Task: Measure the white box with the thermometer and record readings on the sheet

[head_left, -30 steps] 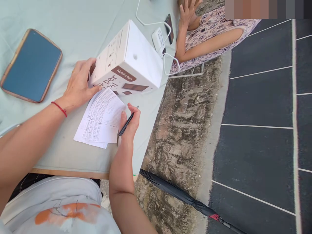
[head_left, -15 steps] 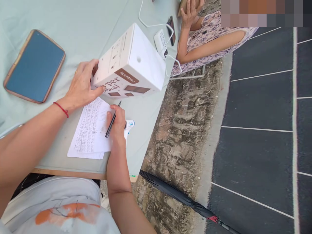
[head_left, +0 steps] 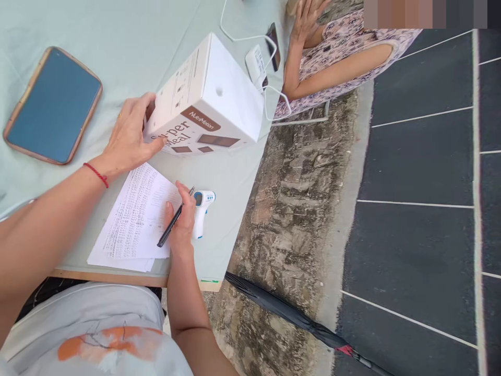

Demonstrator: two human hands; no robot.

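My left hand [head_left: 131, 133] grips the near end of a white box [head_left: 203, 104] printed "NutriMotion", thumb on its front face and fingers behind its far side. The box rests on the table. In my right hand [head_left: 182, 216] a black pen [head_left: 171, 224] is held between thumb and fingers, tilted. That hand rests at the right edge of a stack of paper sheets [head_left: 131, 219] covered in rows of small writing. Just right of it lies a white and blue infrared thermometer [head_left: 201, 211], apart from the fingers.
A tablet in a brown case [head_left: 55, 104] lies at the left of the cloth-covered table [head_left: 129, 42]. A white power strip [head_left: 256, 65] with cables and a phone [head_left: 274, 46] lie beyond the box. Another person's arm [head_left: 340, 70] is at the far edge. A folded black umbrella [head_left: 282, 308] leans by the near corner.
My right hand has moved left and toward me with the pen, and the papers have slid the same way. The thermometer now shows fully. My left hand stays on the box.
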